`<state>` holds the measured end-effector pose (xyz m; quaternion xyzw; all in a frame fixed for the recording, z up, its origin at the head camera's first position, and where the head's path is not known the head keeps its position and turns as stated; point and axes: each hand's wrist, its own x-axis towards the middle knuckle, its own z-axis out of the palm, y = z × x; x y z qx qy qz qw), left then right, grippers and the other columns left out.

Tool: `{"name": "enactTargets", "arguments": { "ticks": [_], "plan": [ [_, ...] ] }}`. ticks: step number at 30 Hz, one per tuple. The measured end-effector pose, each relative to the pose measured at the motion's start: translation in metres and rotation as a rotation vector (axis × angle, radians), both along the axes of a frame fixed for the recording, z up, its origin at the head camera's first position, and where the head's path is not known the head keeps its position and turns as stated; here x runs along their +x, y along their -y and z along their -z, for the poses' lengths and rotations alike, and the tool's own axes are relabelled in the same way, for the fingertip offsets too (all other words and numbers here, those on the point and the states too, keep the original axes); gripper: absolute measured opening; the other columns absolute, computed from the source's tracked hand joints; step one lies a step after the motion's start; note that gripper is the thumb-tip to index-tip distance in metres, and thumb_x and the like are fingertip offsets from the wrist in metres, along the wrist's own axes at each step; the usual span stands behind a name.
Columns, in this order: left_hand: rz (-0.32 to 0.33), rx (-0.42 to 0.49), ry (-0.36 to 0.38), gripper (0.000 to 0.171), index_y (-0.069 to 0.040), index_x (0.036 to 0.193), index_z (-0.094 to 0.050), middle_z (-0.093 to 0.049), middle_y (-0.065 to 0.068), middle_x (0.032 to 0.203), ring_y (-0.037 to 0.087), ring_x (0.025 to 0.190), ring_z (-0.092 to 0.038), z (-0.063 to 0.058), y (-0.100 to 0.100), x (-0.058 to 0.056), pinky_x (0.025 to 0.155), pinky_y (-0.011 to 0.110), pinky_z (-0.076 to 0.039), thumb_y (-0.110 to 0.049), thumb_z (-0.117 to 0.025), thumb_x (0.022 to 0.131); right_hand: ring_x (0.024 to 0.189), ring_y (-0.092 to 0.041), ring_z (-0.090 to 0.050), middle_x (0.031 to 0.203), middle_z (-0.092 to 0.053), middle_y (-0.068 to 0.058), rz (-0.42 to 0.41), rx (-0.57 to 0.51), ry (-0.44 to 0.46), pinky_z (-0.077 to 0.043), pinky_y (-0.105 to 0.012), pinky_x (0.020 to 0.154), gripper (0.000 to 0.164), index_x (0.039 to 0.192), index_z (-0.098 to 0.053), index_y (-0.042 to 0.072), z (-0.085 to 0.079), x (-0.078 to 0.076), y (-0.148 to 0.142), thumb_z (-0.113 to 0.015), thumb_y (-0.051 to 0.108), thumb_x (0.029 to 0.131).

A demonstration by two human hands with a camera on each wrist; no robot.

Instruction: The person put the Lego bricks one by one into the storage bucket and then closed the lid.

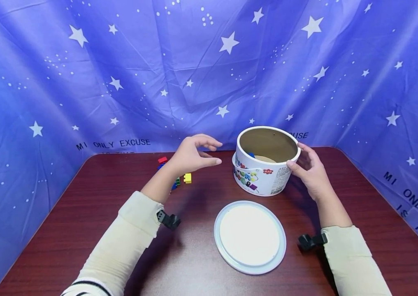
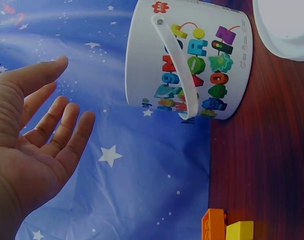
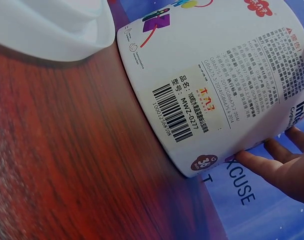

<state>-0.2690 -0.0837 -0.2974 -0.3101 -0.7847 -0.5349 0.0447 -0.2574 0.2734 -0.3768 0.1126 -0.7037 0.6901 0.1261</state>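
A white bucket (image 1: 264,181) with colourful printing and a thin white handle (image 2: 177,65) stands without its lid at the back right of the table. My right hand (image 1: 314,174) holds its right side, thumb at the rim and fingers round the outer wall. Inside, a bit of something blue (image 1: 251,155) and a pale round surface (image 1: 264,159) show. Left of the bucket my left hand (image 1: 197,155) hovers in the air, fingers apart from the thumb, holding nothing. The round white lid (image 1: 249,234) lies on the table in front of the bucket.
Several small building blocks lie behind the left forearm, partly hidden by it, among them a yellow block (image 1: 187,178) and a red block (image 1: 162,160). An orange block (image 2: 214,225) shows in the left wrist view. A blue starred cloth (image 1: 179,74) hangs round the dark table (image 1: 94,197).
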Motion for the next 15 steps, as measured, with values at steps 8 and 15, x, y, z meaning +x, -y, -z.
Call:
{"name": "enactTargets", "arguments": {
  "ticks": [8, 15],
  "plan": [
    [-0.015, 0.006, -0.034, 0.039, -0.002, 0.108, -0.072, -0.063, 0.007, 0.113, 0.020, 0.100, -0.061, 0.007, 0.014, 0.010, 0.079, 0.037, -0.058, -0.006, -0.086, 0.072, 0.120, -0.027, -0.045, 0.140, -0.035, -0.027, 0.002, 0.003, 0.003, -0.053, -0.016, 0.077, 0.066, 0.150, -0.031, 0.007, 0.000, 0.000, 0.000, -0.063, 0.003, 0.093],
    [-0.020, 0.030, -0.037, 0.040, 0.000, 0.107, -0.072, -0.063, 0.008, 0.113, 0.026, 0.103, -0.060, 0.013, 0.024, 0.018, 0.081, 0.038, -0.058, -0.003, -0.087, 0.070, 0.117, -0.020, -0.048, 0.137, -0.039, -0.023, 0.004, 0.006, 0.006, -0.054, -0.017, 0.076, 0.067, 0.150, -0.030, 0.006, -0.001, 0.001, 0.001, -0.064, 0.003, 0.092]
  ]
}}
